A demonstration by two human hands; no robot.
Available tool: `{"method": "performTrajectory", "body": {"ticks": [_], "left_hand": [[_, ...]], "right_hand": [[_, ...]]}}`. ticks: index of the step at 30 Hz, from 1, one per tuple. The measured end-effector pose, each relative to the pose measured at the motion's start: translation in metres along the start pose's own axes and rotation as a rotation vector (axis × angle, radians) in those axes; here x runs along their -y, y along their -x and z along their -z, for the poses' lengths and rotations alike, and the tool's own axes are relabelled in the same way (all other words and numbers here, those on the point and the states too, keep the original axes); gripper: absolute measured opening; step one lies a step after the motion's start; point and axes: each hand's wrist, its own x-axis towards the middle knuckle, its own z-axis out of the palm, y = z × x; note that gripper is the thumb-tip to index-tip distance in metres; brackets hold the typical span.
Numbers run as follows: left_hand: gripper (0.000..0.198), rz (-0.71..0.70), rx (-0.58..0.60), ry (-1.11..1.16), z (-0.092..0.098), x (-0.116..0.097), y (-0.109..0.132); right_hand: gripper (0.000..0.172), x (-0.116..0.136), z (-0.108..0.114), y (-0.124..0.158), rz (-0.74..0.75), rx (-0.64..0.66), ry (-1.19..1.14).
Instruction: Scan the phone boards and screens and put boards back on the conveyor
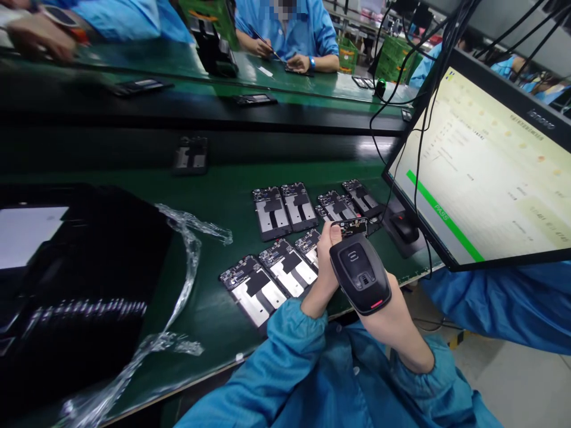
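My left hand (pixel 326 261) is closed on the edge of an opened phone (pixel 354 227), thumb on top; its circuit board faces up. My right hand (pixel 387 306) grips a black barcode scanner (pixel 360 273) from below. The scanner's head hides most of those fingers and part of the held phone. Just beyond and left of my hands lie several opened phones with bare circuit boards and silver plates, among them one phone (pixel 254 288) at the near left and another phone (pixel 270 211) in the back row.
A monitor (pixel 486 172) with a green PASS bar stands right, black cables (pixel 422 154) hanging before it. Beneath sits a mouse (pixel 404 227). Clear plastic wrap (pixel 190 273) crosses the green table (pixel 209 202) beside a dark screen (pixel 89 285). Across a dark strip carrying phones, co-workers sit.
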Motion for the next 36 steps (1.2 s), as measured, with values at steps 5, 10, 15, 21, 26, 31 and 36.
{"method": "performTrajectory", "body": {"ticks": [5,10,15,21,26,31,36], "left_hand": [[0.04,0.012,0.025,0.053,0.001,0.002,-0.004],[0.029,-0.007,-0.001,0.121,0.003,-0.001,-0.006],[0.029,-0.071,-0.063,0.066,0.004,-0.01,-0.003],[0.027,-0.125,-0.056,0.015,0.004,-0.012,-0.002],[0.025,-0.178,-0.086,-0.038,0.001,-0.015,-0.004],[0.014,-0.179,-0.15,-0.234,-0.005,-0.018,-0.008],[0.015,-0.173,-0.19,-0.288,-0.01,-0.016,-0.01]], "right_hand": [[0.033,-0.003,0.002,0.002,-0.057,-0.019,0.005],[0.029,-0.008,0.01,0.008,-0.123,-0.055,0.039],[0.024,-0.004,0.014,0.01,-0.118,-0.08,0.078],[0.023,0.007,0.017,0.007,-0.137,-0.029,0.036],[0.025,0.009,0.023,0.01,-0.142,-0.027,0.016],[0.038,0.014,0.019,0.012,-0.01,0.063,0.05],[0.029,0.021,0.009,0.008,0.053,0.068,0.133]]}}
